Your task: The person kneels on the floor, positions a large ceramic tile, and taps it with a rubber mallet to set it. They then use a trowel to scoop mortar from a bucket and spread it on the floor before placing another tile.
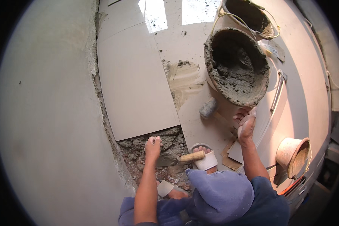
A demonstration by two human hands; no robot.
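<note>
My left hand (153, 147) is closed over the mortar bed (167, 141), just below the edge of a large laid tile (139, 86); what its fingers hold, if anything, is hidden. A trowel (192, 156) with a wooden handle lies to its right, blade on the mortar. My right hand (246, 122) is raised just below the rim of a bucket of grey mortar (239, 69), fingers loosely curled and apart, with nothing visible in them. A mallet (208, 107) with a grey head lies left of that hand.
A second bucket (252, 15) stands at the back, a smaller pail (290, 154) tilts at lower right. A wall (45, 113) runs along the left. Tile scraps (233, 154) and long metal strips (278, 90) lie on the right. A sandaled foot (203, 158) is near the trowel.
</note>
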